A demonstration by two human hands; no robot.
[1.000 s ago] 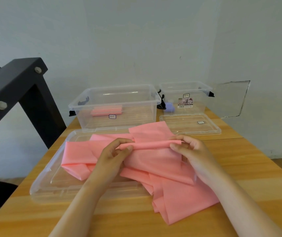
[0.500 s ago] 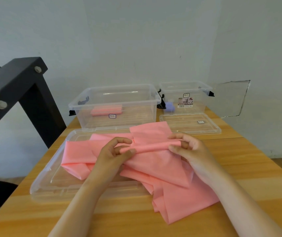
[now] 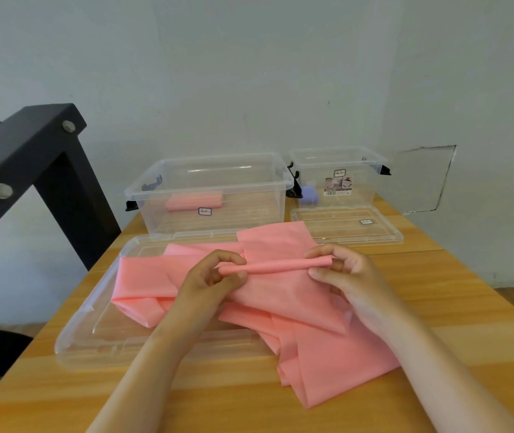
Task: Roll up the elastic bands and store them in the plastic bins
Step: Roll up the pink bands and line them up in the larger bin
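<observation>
A long pink elastic band [image 3: 293, 304] lies crumpled across the table and over a clear lid. Its far edge is wound into a thin roll [image 3: 276, 265]. My left hand [image 3: 210, 278] pinches the roll's left end, and my right hand [image 3: 341, 273] pinches its right end, fingers curled round it. Behind stands a large clear plastic bin [image 3: 212, 195] with a rolled pink band [image 3: 194, 201] inside. To its right is a smaller clear bin [image 3: 338, 176] holding a lilac rolled band [image 3: 308, 192].
A large clear lid [image 3: 93, 326] lies under the band, and a smaller lid [image 3: 346, 225] lies before the small bin. A black metal frame [image 3: 31, 170] rises at the left. The wooden table [image 3: 455, 301] ends near the wall behind.
Both hands have turned the band's far edge over, so the roll is tighter and more tube-like, lifted slightly off the loose fabric.
</observation>
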